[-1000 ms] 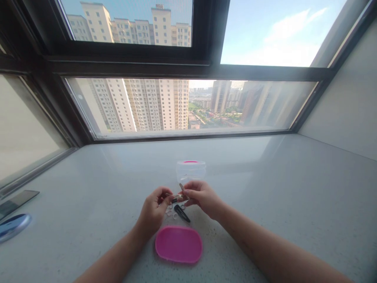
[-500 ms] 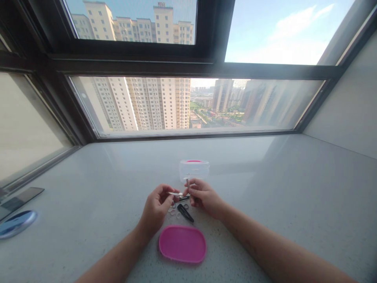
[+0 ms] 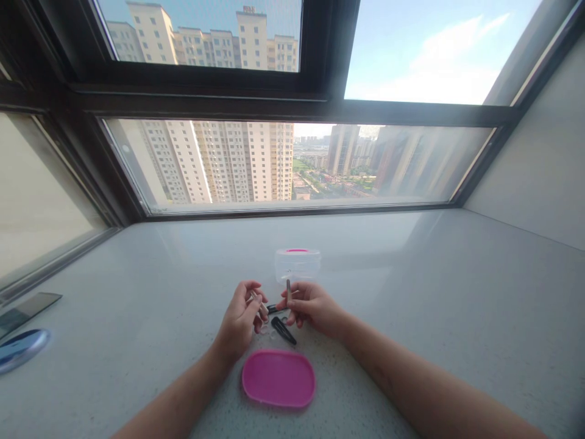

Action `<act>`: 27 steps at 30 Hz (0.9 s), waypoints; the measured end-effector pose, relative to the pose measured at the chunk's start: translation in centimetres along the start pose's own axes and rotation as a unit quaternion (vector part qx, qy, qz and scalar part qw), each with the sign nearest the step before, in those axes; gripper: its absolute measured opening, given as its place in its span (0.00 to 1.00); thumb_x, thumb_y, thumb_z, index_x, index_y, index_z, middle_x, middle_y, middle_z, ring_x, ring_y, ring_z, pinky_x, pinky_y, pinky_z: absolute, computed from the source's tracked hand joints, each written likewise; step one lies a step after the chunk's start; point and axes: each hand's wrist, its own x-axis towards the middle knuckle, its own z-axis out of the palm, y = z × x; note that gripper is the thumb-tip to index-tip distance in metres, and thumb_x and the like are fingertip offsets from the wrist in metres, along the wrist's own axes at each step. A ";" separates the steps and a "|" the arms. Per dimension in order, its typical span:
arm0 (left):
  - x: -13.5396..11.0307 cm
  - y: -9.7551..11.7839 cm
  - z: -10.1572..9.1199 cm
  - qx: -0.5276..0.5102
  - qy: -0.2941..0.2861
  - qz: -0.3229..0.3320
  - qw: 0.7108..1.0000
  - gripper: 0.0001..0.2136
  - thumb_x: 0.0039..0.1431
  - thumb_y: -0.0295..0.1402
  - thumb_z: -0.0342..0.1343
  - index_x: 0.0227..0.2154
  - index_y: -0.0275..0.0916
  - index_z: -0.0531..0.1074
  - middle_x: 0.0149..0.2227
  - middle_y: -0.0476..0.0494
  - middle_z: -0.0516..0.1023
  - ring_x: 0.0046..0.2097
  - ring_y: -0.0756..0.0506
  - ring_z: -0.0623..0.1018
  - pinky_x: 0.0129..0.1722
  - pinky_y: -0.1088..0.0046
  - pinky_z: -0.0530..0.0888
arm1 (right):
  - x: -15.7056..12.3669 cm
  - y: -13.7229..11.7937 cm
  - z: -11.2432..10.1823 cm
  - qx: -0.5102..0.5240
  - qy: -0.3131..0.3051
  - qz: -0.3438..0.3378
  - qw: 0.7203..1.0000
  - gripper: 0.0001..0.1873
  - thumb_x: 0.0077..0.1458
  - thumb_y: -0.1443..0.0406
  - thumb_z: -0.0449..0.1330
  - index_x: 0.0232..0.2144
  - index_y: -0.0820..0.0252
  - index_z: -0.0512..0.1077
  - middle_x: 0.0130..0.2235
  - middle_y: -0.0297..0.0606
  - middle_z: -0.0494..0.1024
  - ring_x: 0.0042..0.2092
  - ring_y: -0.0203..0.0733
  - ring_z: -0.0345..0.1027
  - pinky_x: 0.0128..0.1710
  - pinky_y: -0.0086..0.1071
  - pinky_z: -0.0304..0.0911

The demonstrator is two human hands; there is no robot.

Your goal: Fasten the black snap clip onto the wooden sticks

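My left hand is closed on a slim, pale metallic hair clip, tilted between thumb and fingers. In my right hand, a narrow grey-brown hair clip stands upright, pinched by thumb and fingers. Below and between the hands, a black snap hair clip lies on the white surface. Another dark clip lies behind it, partly covered by my fingers. Several small clear hair ties are scattered beside the black clip.
A pink lid lies nearest me. Behind my hands stands a clear plastic container with a pink mark on top. At the far left are a flat dark rectangular object and a shiny blue oval object. A window frame borders the back.
My left hand has drawn slightly back to the left and turned its clip from nearly level to steeply tilted. My right hand keeps its clip upright. The whole view has shifted slightly.
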 end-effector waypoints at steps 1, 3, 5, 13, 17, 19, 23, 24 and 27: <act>0.1 -0.1 0.0 0.002 0.000 0.007 1.000 0.13 0.55 0.36 0.49 0.41 0.40 0.54 0.30 0.51 0.65 0.23 0.53 0.69 0.14 0.82 0.63 | 0.0 0.0 0.0 -0.005 0.000 -0.002 1.000 0.22 0.42 0.60 0.65 0.36 0.65 0.63 0.36 0.42 0.74 0.26 0.33 0.69 0.19 0.20 0.60; 0.2 -0.1 0.0 0.000 -0.003 0.014 1.000 0.13 0.56 0.36 0.49 0.41 0.39 0.54 0.28 0.51 0.66 0.21 0.54 0.68 0.15 0.82 0.63 | -0.1 0.0 0.0 -0.012 0.003 -0.003 1.000 0.21 0.40 0.61 0.66 0.33 0.65 0.62 0.33 0.39 0.73 0.26 0.34 0.69 0.20 0.20 0.61; 0.2 -0.1 -0.1 -0.005 -0.014 0.008 1.000 0.13 0.56 0.37 0.49 0.41 0.40 0.53 0.27 0.53 0.66 0.19 0.55 0.66 0.13 0.82 0.62 | -0.1 -0.1 0.0 -0.016 0.003 0.000 1.000 0.22 0.39 0.61 0.67 0.31 0.65 0.61 0.31 0.37 0.72 0.26 0.34 0.69 0.20 0.20 0.61; -0.1 0.1 -0.1 -0.017 -0.040 -0.001 0.999 0.14 0.57 0.42 0.48 0.40 0.42 0.54 0.24 0.57 0.61 0.13 0.57 0.61 0.07 0.84 0.55 | -0.5 -0.8 0.1 -0.067 -0.002 0.024 0.997 0.23 0.36 0.61 0.68 0.35 0.65 0.66 0.23 0.30 0.68 0.20 0.30 0.64 0.16 0.19 0.54; -0.1 0.1 -0.2 -0.027 -0.045 -0.017 0.999 0.15 0.55 0.42 0.50 0.40 0.42 0.55 0.24 0.58 0.61 0.13 0.58 0.61 0.07 0.85 0.54 | -0.5 -0.6 0.0 -0.089 0.010 0.021 0.996 0.21 0.38 0.59 0.67 0.32 0.68 0.71 0.21 0.32 0.68 0.21 0.30 0.64 0.18 0.20 0.54; -0.1 0.1 -0.2 -0.024 -0.036 -0.030 0.999 0.17 0.52 0.42 0.53 0.40 0.41 0.56 0.25 0.57 0.62 0.14 0.58 0.62 0.08 0.85 0.55 | -0.5 -0.5 -0.1 -0.088 0.015 0.017 0.996 0.21 0.39 0.57 0.66 0.32 0.68 0.71 0.21 0.33 0.68 0.22 0.30 0.64 0.18 0.21 0.55; 0.1 0.0 -0.4 -0.016 -0.013 -0.043 0.999 0.19 0.49 0.42 0.56 0.41 0.38 0.59 0.25 0.55 0.64 0.16 0.56 0.64 0.10 0.83 0.56 | -0.3 -0.3 -0.1 -0.045 0.032 0.021 0.998 0.22 0.42 0.54 0.64 0.33 0.68 0.72 0.26 0.37 0.71 0.23 0.31 0.66 0.20 0.21 0.59; 0.2 0.0 -0.5 -0.013 -0.013 -0.046 0.999 0.20 0.49 0.41 0.57 0.41 0.38 0.60 0.23 0.55 0.64 0.16 0.56 0.64 0.11 0.83 0.56 | -0.3 -0.3 -0.1 -0.030 0.036 0.024 0.999 0.23 0.42 0.54 0.64 0.34 0.68 0.72 0.27 0.38 0.71 0.24 0.31 0.66 0.21 0.21 0.60; 0.3 -0.2 -0.7 -0.002 -0.022 -0.062 0.998 0.19 0.49 0.41 0.57 0.40 0.35 0.63 0.18 0.56 0.62 0.18 0.55 0.63 0.14 0.83 0.57 | -0.2 -0.3 -0.1 -0.001 0.032 0.032 0.999 0.22 0.43 0.54 0.63 0.34 0.69 0.72 0.29 0.40 0.72 0.26 0.33 0.68 0.23 0.23 0.63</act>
